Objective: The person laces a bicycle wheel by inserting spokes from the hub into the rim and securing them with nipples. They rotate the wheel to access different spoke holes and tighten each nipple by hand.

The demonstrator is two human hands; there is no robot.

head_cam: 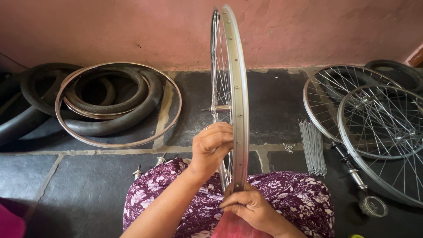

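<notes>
Wheel (pixel 240 88) upright, edge-on; L hand (pixel 212 147) pinches spokes, R hand (pixel 249 205) clamps rim bottom.

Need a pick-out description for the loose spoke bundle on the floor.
Start at the two finished spoked wheels lying flat at the right of the dark stone floor. Just left of their rims lies the spoke bundle: thin straight silver rods, loose in a sheaf, unlike the spokes already laced into wheels.

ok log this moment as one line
left hand: pinching spokes | right hand: gripping wheel rim at bottom | wheel: upright on lap | loose spokes: on floor
</notes>
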